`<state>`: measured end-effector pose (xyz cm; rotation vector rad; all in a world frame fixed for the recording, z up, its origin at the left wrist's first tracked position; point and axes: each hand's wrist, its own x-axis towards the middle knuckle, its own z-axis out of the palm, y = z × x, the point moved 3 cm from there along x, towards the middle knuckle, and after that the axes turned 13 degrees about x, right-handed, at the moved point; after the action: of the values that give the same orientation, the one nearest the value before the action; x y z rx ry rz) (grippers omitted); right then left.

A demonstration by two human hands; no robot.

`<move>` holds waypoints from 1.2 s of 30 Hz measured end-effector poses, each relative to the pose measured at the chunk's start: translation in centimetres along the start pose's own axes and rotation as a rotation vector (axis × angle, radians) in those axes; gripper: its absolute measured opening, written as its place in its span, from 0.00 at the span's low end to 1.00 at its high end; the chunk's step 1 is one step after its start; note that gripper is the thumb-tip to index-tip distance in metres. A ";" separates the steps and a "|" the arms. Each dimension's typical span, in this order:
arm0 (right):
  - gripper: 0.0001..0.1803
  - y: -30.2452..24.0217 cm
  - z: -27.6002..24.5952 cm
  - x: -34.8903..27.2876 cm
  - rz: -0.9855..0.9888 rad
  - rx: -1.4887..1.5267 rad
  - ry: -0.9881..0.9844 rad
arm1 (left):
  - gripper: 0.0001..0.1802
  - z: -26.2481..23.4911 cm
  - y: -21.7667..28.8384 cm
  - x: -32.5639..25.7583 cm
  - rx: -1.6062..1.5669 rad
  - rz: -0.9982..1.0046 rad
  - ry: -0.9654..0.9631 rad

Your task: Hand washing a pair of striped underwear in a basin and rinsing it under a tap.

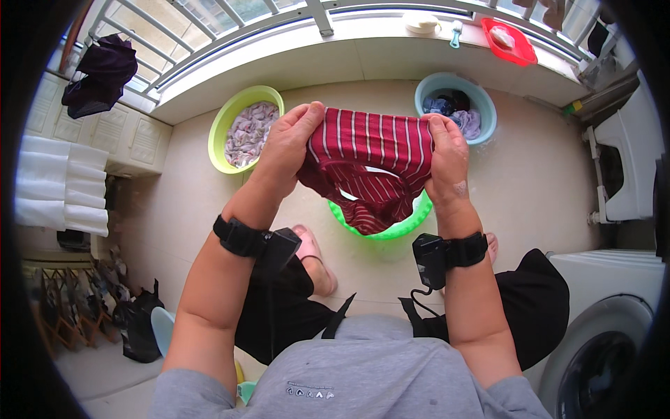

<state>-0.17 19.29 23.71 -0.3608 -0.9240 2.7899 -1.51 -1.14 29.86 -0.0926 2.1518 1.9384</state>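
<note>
Stretched between my two hands is a pair of dark red underpants (pixel 370 140) with thin white stripes. My left hand (pixel 289 143) is closed on one upper corner, thumb on top. The opposite corner is pinched in my right hand (pixel 448 150), which has a bit of white foam near the wrist. The lower part of the cloth hangs down loosely, and a leg opening gapes in it. Below the underpants stands a bright green basin (pixel 401 229), mostly hidden by the cloth. Whitish contents show through the opening.
A yellow-green tub (pixel 218 133) of pale patterned cloth stands far left, a light blue tub (pixel 421 94) of dark and lilac clothes far right. A red tray (pixel 520 54) and small brush (pixel 456 33) lie on the ledge. A washing machine (pixel 593 279) is near right, a black bag (pixel 139 325) left.
</note>
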 end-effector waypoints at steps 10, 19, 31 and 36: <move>0.09 2.5 -1.3 0.0 0.106 -0.186 -0.088 | 0.13 -0.8 -1.6 -0.9 -0.215 -0.097 -0.129; 0.10 4.3 -0.3 -1.0 0.360 -0.126 -0.365 | 0.12 -1.4 -2.1 0.8 -0.034 0.002 -0.048; 0.21 10.1 -3.4 -1.5 0.271 -0.035 0.165 | 0.19 8.6 -4.0 -1.7 0.998 0.753 0.210; 0.16 11.1 -0.7 -4.0 0.215 -0.028 0.279 | 0.19 5.0 -5.9 2.0 1.079 0.443 0.228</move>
<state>2.77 9.91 17.14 -0.8759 -0.9047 2.8127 -1.54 3.38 23.25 0.3965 3.2524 0.6636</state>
